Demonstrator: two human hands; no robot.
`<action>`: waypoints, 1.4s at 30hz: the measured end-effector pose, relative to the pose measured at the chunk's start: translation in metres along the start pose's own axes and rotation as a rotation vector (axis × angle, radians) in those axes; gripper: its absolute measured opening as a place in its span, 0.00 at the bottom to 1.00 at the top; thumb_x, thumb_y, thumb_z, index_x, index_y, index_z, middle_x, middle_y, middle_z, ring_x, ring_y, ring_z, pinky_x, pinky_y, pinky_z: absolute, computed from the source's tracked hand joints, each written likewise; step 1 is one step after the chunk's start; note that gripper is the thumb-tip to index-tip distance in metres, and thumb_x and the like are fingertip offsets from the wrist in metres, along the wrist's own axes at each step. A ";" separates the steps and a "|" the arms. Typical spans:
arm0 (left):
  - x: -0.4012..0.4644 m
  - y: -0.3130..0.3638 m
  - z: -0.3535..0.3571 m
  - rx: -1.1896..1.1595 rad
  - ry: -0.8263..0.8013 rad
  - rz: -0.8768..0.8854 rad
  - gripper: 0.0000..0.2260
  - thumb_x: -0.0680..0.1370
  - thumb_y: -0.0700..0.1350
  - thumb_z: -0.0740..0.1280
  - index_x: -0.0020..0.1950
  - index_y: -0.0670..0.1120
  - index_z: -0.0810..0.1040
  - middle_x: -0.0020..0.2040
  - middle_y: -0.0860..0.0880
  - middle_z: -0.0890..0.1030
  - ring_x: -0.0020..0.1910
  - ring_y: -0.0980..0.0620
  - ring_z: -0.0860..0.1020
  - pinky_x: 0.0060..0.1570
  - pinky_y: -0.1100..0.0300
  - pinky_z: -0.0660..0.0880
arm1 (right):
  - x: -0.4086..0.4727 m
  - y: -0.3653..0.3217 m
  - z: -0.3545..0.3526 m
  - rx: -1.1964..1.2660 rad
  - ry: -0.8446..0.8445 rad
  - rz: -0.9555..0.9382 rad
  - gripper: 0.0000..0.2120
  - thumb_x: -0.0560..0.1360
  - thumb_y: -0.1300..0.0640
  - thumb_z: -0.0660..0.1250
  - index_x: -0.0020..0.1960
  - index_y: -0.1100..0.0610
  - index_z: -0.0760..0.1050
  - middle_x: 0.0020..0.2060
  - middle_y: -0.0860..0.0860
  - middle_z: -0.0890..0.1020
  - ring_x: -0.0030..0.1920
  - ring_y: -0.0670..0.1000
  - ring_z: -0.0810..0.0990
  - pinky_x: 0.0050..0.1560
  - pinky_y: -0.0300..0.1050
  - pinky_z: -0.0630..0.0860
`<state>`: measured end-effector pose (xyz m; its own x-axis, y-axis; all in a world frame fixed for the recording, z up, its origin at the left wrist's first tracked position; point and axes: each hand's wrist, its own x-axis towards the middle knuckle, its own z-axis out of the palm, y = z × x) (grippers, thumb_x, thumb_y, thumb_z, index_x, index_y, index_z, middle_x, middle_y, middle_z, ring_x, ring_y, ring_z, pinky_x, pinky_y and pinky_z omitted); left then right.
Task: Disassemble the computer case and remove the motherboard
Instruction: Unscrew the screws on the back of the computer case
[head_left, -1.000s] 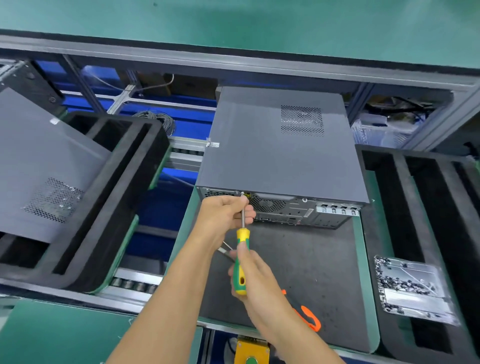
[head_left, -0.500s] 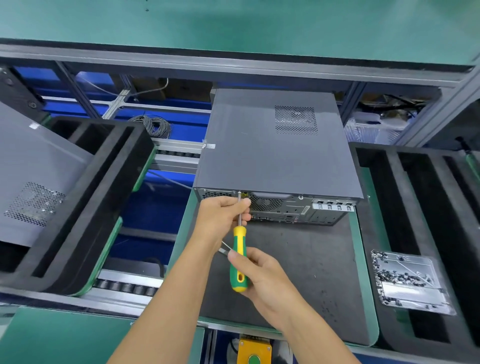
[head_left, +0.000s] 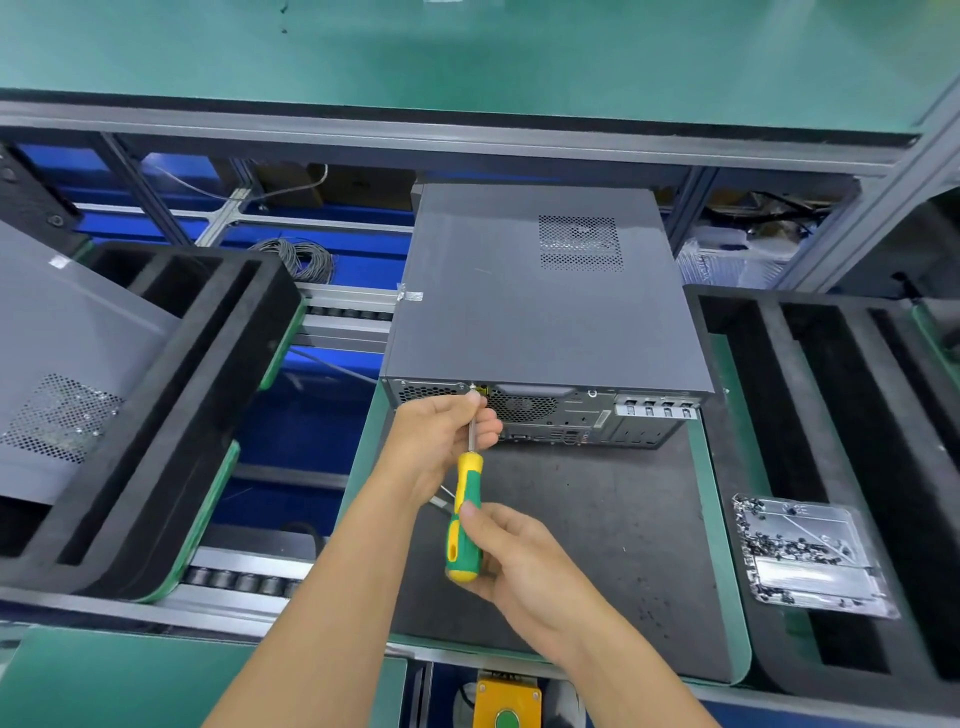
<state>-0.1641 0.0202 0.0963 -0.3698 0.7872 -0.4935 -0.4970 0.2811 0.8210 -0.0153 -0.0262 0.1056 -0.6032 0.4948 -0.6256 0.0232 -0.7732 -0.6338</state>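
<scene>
Two hands (both gripping) (head_left: 441, 441) (head_left: 519, 561), screwdriver (head_left: 464, 519), case (head_left: 545, 312)

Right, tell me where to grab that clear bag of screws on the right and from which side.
Take the clear bag of screws by its near edge, coming from above. It lies flat across the black foam tray, the screws heaped toward its far half, so the near strip looks flatter and emptier for a pinch. This is a judgement; its weight cannot be told.
</scene>
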 end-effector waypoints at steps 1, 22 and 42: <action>0.000 0.001 -0.001 0.031 0.018 0.023 0.07 0.78 0.39 0.69 0.48 0.35 0.81 0.40 0.40 0.84 0.39 0.46 0.84 0.37 0.60 0.80 | 0.000 0.001 0.000 0.031 0.020 0.009 0.13 0.75 0.51 0.71 0.53 0.59 0.79 0.41 0.51 0.78 0.44 0.49 0.78 0.51 0.49 0.80; 0.004 -0.019 0.006 -0.026 0.109 0.065 0.06 0.78 0.39 0.68 0.46 0.36 0.80 0.37 0.41 0.83 0.37 0.44 0.84 0.36 0.57 0.80 | -0.007 0.010 -0.031 -0.305 0.238 -0.055 0.13 0.75 0.51 0.71 0.55 0.54 0.72 0.48 0.55 0.81 0.38 0.47 0.83 0.38 0.40 0.78; -0.013 -0.150 0.118 0.452 -0.208 -0.189 0.02 0.73 0.33 0.71 0.44 0.38 0.82 0.33 0.43 0.82 0.30 0.53 0.78 0.32 0.62 0.75 | -0.067 0.033 -0.151 -0.617 0.762 -0.424 0.08 0.76 0.55 0.67 0.49 0.43 0.72 0.31 0.40 0.77 0.32 0.41 0.73 0.33 0.31 0.69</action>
<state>0.0073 0.0326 0.0132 -0.1206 0.7789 -0.6154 -0.1347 0.6014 0.7875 0.1460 -0.0251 0.0583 -0.0037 0.9587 -0.2845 0.4567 -0.2515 -0.8534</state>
